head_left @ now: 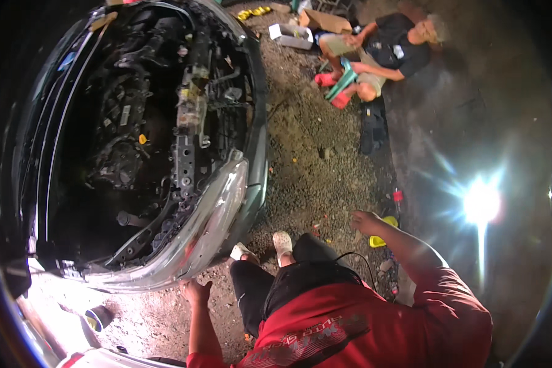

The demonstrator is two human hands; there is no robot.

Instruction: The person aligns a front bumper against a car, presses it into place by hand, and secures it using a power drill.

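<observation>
A car with its engine bay (pixel 126 156) uncovered fills the left half of the view. Its headlight (pixel 224 187) and curved front edge face me. My left hand (pixel 196 292) is at the lower edge of the car's front, thumb apart from the fingers and nothing visible in it. Whether its fingertips touch the bodywork I cannot tell. Out to the right, my right hand (pixel 366 222) hangs over the gravel, fingers loosely apart and without an object. Near it lies a yellow plastic item (pixel 383 232).
A seated person (pixel 395 52) in a dark shirt is at the upper right, near a cardboard box (pixel 325 21) and a white box (pixel 290 37). A bright lamp (pixel 481 202) glares at right. A round container (pixel 97 319) stands lower left, near a pale vehicle (pixel 113 359). Gravel (pixel 310 147) covers the ground.
</observation>
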